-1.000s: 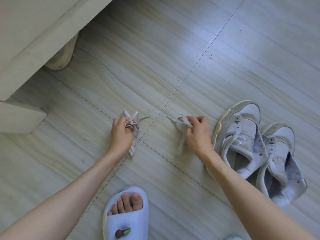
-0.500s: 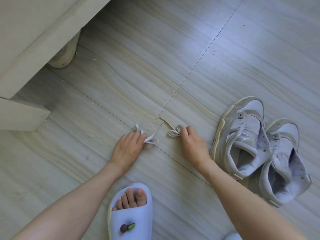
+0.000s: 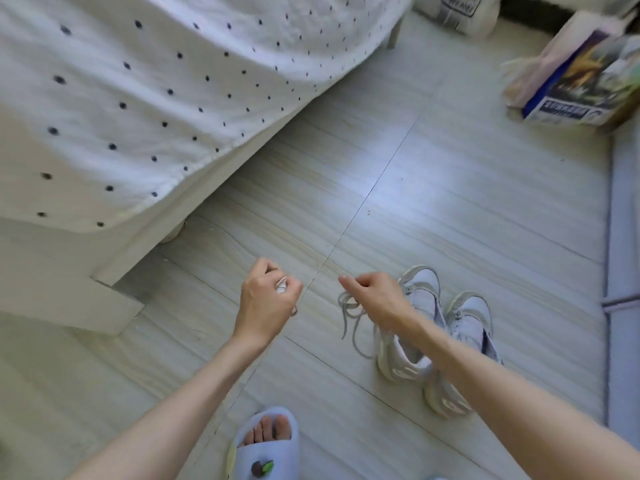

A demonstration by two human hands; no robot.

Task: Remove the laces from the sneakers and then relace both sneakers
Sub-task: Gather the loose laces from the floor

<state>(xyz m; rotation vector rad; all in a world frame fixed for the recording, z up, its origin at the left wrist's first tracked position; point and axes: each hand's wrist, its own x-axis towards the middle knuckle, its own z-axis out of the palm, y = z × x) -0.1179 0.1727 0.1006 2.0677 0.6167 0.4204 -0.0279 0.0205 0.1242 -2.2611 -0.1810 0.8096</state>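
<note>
Sneakers [image 3: 436, 337] sit unlaced just beneath the right hand [image 3: 375, 299], which grips a dangling lace [image 3: 349, 315], nearer than the left hand [image 3: 266, 299], fisted round the other lace [image 3: 281, 284]

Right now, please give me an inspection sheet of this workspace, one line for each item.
Surface: pale wood-look floor, seams visible.
Job's things: two sneakers side by side, unlaced; one lace hanging from the right hand; another lace bunched in the left hand.
Clutter: printed bag far right.
Grippers: both hands hold laces above the floor.
Cables: nothing seen.
Surroundings: bed with dotted cover; foot in slipper.
</note>
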